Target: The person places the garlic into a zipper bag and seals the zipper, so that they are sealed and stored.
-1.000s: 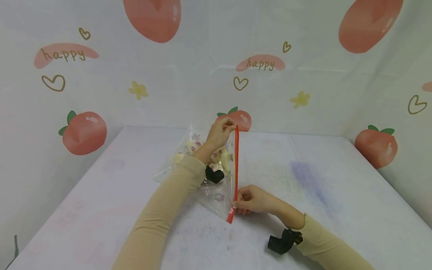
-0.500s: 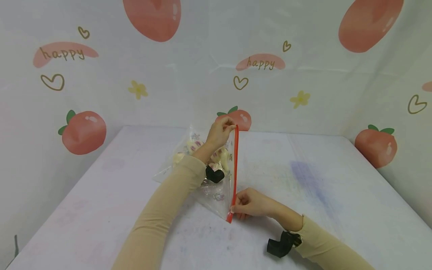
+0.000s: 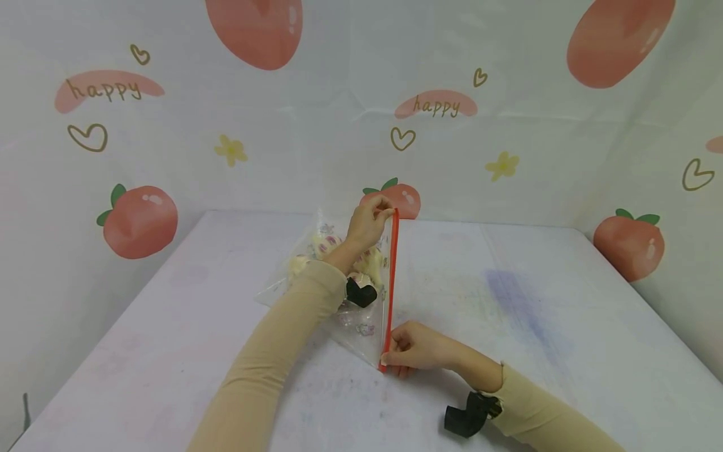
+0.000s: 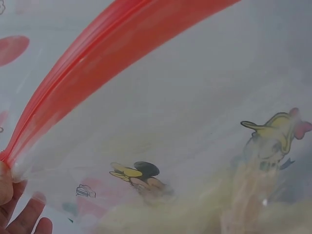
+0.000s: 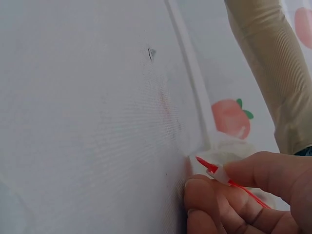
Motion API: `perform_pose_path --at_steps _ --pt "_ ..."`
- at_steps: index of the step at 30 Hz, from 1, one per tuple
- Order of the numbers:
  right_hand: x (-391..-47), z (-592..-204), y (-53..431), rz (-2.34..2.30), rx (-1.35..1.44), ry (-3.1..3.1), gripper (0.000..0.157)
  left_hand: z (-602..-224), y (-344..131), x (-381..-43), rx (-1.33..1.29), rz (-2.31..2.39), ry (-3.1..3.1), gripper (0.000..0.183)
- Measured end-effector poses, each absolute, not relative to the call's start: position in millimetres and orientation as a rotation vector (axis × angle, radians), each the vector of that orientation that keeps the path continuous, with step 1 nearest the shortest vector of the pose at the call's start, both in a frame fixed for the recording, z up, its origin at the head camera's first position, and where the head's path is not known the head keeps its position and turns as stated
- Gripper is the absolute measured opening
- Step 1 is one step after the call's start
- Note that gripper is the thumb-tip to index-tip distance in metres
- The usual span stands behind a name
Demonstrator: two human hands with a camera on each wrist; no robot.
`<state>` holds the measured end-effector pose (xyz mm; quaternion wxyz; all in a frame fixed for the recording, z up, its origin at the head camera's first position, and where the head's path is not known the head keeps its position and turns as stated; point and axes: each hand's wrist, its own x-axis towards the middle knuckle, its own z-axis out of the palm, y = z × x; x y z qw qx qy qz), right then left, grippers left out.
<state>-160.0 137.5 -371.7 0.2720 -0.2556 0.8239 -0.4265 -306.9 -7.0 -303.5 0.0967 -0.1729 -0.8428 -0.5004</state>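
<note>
A clear zip bag [image 3: 353,342] with printed cartoon figures lies on the table, its red zip strip [image 3: 393,270] running from far to near. Pale yellow things with some pink patches [image 3: 369,267] are inside; their kind is unclear through the plastic. At the far end of the strip, my left hand [image 3: 367,223] pinches the bag's corner between thumb and fingers. Near the strip's close end, my right hand [image 3: 418,348] pinches a small white slider [image 5: 223,174] on the zip. Just past the slider a short red tip [image 5: 206,164] sticks out.
The bag rests on a white table [image 3: 480,326] with faint coloured stains. Behind it hangs a white backdrop [image 3: 339,150] printed with red fruit, hearts and flowers. A dark thin object [image 3: 26,411] stands at the lower left edge.
My right hand has slid along the red strip toward its near end, so less of the strip shows beyond it. The left hand has stayed at the far corner.
</note>
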Motion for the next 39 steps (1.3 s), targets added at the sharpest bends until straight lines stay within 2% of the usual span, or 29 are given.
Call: perform_pose_path --at_steps 12,22,30,39 --pt "-156.7 -367.4 131.6 -1.06 -0.705 2.216 0.014 -303.8 6.3 -303.5 -0.595 -1.363 -2.573 0.016" --pt "-159.4 -368.1 134.5 -1.035 -0.668 2.199 0.02 -306.4 11.0 -301.9 -0.769 -1.216 -2.661 0.023" --pt "-168.5 -360.9 152.2 -1.008 -0.589 2.292 0.027 -288.4 -30.7 -302.6 -0.74 -1.202 -2.742 0.029" --pt "-189.4 -359.6 175.1 -1.166 -0.533 2.493 0.02 -286.8 -102.7 -306.7 -0.549 -1.186 -2.865 0.034"
